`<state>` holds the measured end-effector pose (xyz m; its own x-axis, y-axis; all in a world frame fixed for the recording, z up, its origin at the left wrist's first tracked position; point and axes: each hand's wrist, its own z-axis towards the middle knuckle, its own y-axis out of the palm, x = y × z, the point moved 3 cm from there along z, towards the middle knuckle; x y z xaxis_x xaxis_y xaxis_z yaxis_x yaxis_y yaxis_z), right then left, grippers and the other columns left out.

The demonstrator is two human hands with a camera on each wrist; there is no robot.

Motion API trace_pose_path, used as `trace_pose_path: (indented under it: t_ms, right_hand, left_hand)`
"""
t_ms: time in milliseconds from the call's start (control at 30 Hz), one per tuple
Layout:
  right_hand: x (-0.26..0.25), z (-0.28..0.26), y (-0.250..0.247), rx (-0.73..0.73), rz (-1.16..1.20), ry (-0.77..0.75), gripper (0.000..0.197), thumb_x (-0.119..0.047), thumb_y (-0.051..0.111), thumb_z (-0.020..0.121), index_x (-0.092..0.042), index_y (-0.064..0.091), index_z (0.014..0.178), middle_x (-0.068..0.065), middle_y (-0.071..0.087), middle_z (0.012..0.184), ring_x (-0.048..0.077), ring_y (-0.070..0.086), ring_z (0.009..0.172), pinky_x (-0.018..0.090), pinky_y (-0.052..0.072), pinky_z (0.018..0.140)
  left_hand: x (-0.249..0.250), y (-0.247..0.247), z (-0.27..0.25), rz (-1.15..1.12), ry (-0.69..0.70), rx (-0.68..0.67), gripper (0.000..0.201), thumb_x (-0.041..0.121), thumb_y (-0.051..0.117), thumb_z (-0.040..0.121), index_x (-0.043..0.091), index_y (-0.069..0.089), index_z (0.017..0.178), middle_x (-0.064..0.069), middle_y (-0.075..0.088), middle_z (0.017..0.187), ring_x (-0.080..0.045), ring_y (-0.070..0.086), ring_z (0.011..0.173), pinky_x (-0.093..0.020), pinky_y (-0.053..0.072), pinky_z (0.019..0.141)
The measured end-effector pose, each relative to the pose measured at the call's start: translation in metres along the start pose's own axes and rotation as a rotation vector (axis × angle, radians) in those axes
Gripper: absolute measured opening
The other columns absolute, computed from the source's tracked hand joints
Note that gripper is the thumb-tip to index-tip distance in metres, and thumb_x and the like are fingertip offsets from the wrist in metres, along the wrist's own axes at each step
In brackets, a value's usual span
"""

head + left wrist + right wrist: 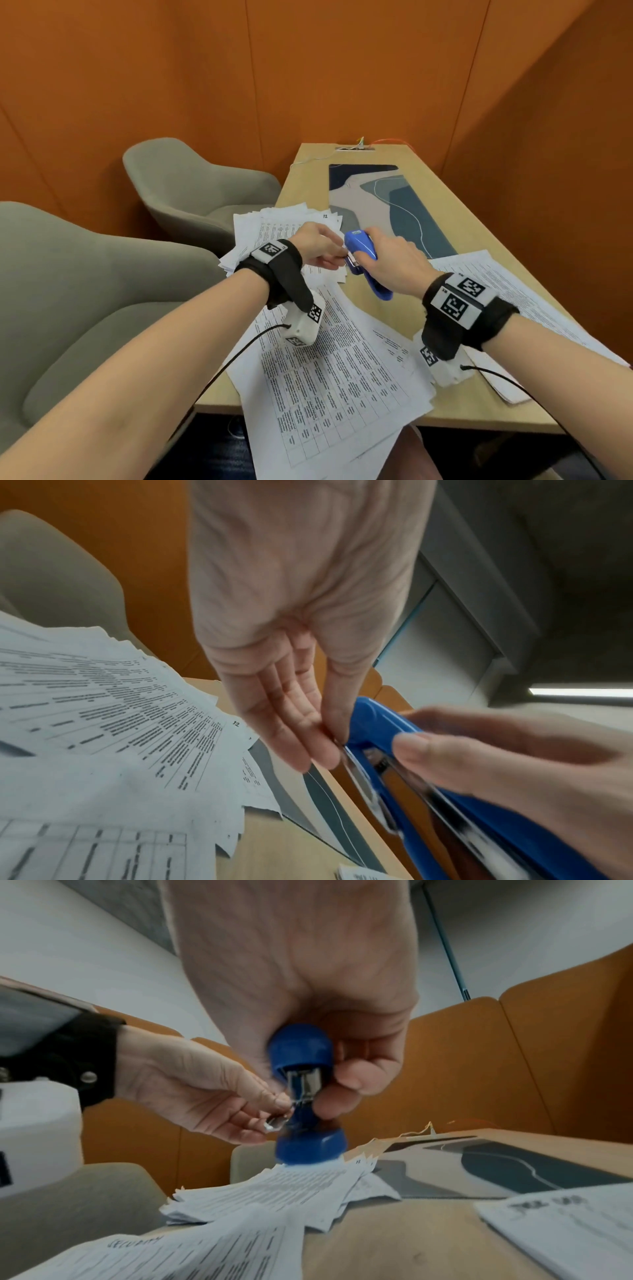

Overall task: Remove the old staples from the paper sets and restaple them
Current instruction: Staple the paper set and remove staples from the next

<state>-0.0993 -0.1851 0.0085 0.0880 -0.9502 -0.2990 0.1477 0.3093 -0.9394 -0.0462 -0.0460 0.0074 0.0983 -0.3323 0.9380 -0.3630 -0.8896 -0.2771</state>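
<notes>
Fingers (346, 1080) of the right hand (394, 263) curl round the blue stapler (363, 260), held in the air, mouth open and metal magazine showing. Left hand (318, 246) fingertips pinch a small shiny metal bit, likely staples, at the stapler's open front, touching it. Below lie fanned paper sets (274, 226), more sheets near the table (376, 308) edge, grey chairs (191, 185) to the left.

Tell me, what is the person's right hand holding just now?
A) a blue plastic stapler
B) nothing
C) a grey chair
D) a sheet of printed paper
A: the right hand wraps round the blue plastic stapler, held above the table while the left hand reaches its metal front.
</notes>
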Motion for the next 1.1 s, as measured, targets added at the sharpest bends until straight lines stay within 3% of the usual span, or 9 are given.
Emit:
trace_pose_path:
  t_ms: [100, 233, 400, 533, 633, 733, 800, 933, 1100]
  right_hand:
    - [0.015, -0.006, -0.006, -0.058, -0.07, 0.025, 0.036, -0.044, 0.041, 0.095, -0.022, 0.041, 0.123, 0.005, 0.064, 0.098, 0.026, 0.062, 0.084, 0.041, 0.053, 0.078]
    - [0.061, -0.012, -0.009, -0.129, -0.206, 0.228, 0.033, -0.041, 0.04, 0.097, -0.011, 0.047, 0.109, 0.011, 0.063, 0.104, 0.027, 0.058, 0.087, 0.034, 0.044, 0.072]
    - [0.098, -0.019, 0.008, -0.228, -0.247, 0.363, 0.038, -0.034, 0.04, 0.098, -0.005, 0.047, 0.122, 0.014, 0.058, 0.121, 0.031, 0.057, 0.108, 0.033, 0.041, 0.079]
    - [0.097, -0.018, 0.013, -0.273, -0.236, 0.387, 0.03, -0.031, 0.039, 0.099, -0.007, 0.053, 0.11, 0.012, 0.06, 0.106, 0.026, 0.058, 0.096, 0.031, 0.043, 0.075]
    - [0.086, -0.016, 0.013, -0.236, -0.353, 0.306, 0.036, -0.032, 0.044, 0.096, -0.012, 0.047, 0.126, 0.01, 0.051, 0.126, 0.027, 0.051, 0.115, 0.038, 0.044, 0.092]
    - [0.064, -0.004, 0.018, -0.091, -0.527, 0.0, 0.038, -0.031, 0.052, 0.092, -0.027, 0.051, 0.13, 0.002, 0.045, 0.13, 0.025, 0.037, 0.125, 0.048, 0.027, 0.104]
    - [0.052, 0.004, 0.028, -0.177, -0.566, -0.125, 0.03, -0.028, 0.051, 0.093, -0.033, 0.062, 0.121, -0.004, 0.054, 0.124, 0.022, 0.037, 0.124, 0.053, 0.014, 0.109]
    - [0.05, 0.021, 0.042, -0.232, -0.611, -0.094, 0.022, -0.026, 0.053, 0.091, -0.027, 0.073, 0.099, -0.005, 0.067, 0.103, 0.021, 0.044, 0.115, 0.055, 0.01, 0.11]
    - [0.042, 0.026, 0.047, -0.223, -0.692, -0.128, 0.02, -0.018, 0.05, 0.092, -0.021, 0.069, 0.093, 0.0, 0.065, 0.094, 0.021, 0.049, 0.098, 0.048, 0.018, 0.108]
  left_hand:
    - [0.001, -0.005, 0.004, 0.014, 0.007, 0.093, 0.005, -0.001, 0.064, 0.088, 0.002, 0.062, 0.091, -0.013, 0.065, 0.078, -0.013, 0.064, 0.06, -0.018, 0.056, 0.055]
    - [-0.01, -0.012, 0.009, 0.284, 0.069, 0.203, 0.008, 0.004, 0.065, 0.088, 0.0, 0.068, 0.094, -0.011, 0.067, 0.079, -0.014, 0.063, 0.065, -0.019, 0.056, 0.062]
    - [-0.021, -0.012, -0.003, 0.578, 0.17, 0.208, 0.008, 0.01, 0.058, 0.092, 0.006, 0.065, 0.091, -0.004, 0.065, 0.075, -0.012, 0.059, 0.063, -0.024, 0.054, 0.063]
    - [-0.025, -0.011, -0.013, 0.7, 0.251, 0.229, 0.009, 0.013, 0.057, 0.094, 0.01, 0.065, 0.094, 0.0, 0.063, 0.087, -0.017, 0.06, 0.08, -0.03, 0.053, 0.077]
    - [-0.027, -0.014, -0.019, 0.706, 0.301, 0.241, 0.009, 0.014, 0.058, 0.094, 0.011, 0.066, 0.095, 0.002, 0.062, 0.089, -0.014, 0.059, 0.081, -0.025, 0.047, 0.074]
    - [-0.027, -0.015, -0.023, 0.686, 0.322, 0.243, 0.008, 0.013, 0.059, 0.093, 0.013, 0.066, 0.092, 0.002, 0.063, 0.089, -0.015, 0.06, 0.081, -0.027, 0.05, 0.076]
    - [-0.027, -0.015, -0.025, 0.681, 0.324, 0.24, 0.008, 0.013, 0.059, 0.092, 0.013, 0.067, 0.092, 0.002, 0.064, 0.089, -0.016, 0.061, 0.082, -0.031, 0.054, 0.08]
    - [-0.029, -0.016, -0.026, 0.67, 0.326, 0.216, 0.008, 0.014, 0.06, 0.092, 0.015, 0.067, 0.09, 0.005, 0.063, 0.085, -0.015, 0.062, 0.082, -0.032, 0.055, 0.08]
    - [-0.032, -0.021, -0.027, 0.659, 0.339, 0.207, 0.008, 0.014, 0.06, 0.092, 0.013, 0.068, 0.091, 0.003, 0.065, 0.087, -0.015, 0.063, 0.082, -0.035, 0.055, 0.08]
